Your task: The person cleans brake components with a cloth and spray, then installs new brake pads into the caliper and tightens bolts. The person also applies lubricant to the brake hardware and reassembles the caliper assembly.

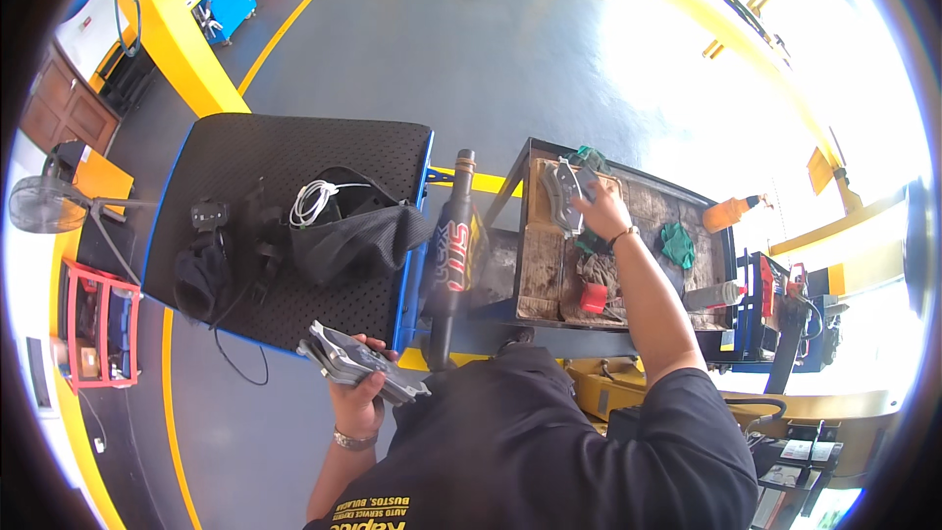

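Note:
My left hand (pixel 358 396) grips a stack of grey metal brake pads (pixel 351 358) low in the view, left of my body. My right hand (pixel 602 208) reaches onto a dirty metal tray table (pixel 631 324), its fingers closed on more brake pads (pixel 564 194) lying over a piece of cardboard (pixel 540 221). Behind those pads is a green cloth (pixel 587 157); another green cloth (pixel 677 245) lies to their right. A small red object (pixel 594 297) sits near the front of the tray beside a dark, crumpled item.
A black padded cart (pixel 226 142) at left holds a mesh bag (pixel 348 245) and white cable (pixel 312 201). A dark steel post (pixel 459 186) stands between cart and tray. An orange bottle (pixel 724 214), grey can (pixel 711 296), fan (pixel 39 203) and yellow lift column (pixel 177 39) surround them.

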`<state>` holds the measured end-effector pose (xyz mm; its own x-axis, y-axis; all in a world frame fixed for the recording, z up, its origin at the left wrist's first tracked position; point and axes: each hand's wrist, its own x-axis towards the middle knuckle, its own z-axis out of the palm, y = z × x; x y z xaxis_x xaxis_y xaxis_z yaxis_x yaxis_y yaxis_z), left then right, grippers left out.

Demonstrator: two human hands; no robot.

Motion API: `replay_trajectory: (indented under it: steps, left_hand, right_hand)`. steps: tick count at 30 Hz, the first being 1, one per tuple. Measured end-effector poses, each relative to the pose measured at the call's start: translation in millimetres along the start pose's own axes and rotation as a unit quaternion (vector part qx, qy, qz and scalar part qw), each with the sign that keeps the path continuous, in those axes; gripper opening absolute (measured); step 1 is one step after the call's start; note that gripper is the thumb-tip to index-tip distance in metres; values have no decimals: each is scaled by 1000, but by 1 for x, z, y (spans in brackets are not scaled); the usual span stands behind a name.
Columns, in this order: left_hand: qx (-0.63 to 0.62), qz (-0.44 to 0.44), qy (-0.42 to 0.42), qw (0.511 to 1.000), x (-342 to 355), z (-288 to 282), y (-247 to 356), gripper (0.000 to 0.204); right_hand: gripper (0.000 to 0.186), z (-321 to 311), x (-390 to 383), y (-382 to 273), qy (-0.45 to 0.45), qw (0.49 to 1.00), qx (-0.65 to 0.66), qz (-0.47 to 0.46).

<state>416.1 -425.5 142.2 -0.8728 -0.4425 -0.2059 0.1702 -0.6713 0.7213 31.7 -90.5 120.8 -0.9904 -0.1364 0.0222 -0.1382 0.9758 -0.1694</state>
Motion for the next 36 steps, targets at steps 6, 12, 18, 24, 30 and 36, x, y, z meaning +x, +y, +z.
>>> replay_trajectory:
  steps: [6,12,18,24,30,36]
  left_hand:
    - [13,17,24,999,6,3,5,56]
    - [53,64,84,993,-32,-28,13,53]
    - [-150,93,184,967,-73,-13,-21,49]
    - [-242,212,401,858,-185,-28,-43,45]
    - [-398,287,446,748,-255,-93,-53,40]
    - [-419,337,463,705,-302,-178,-19,26]
  right_hand:
    - [77,-1,51,-33,-14,985,-39,166]
    - [96,-15,17,-151,-198,959,191,-70]
    - [92,-37,-94,-296,-295,823,342,-344]
    - [89,-31,-225,-408,-447,652,273,-549]
    - [86,-30,-323,-474,-515,529,211,-641]
    - [82,-24,-423,-550,-544,449,160,-690]
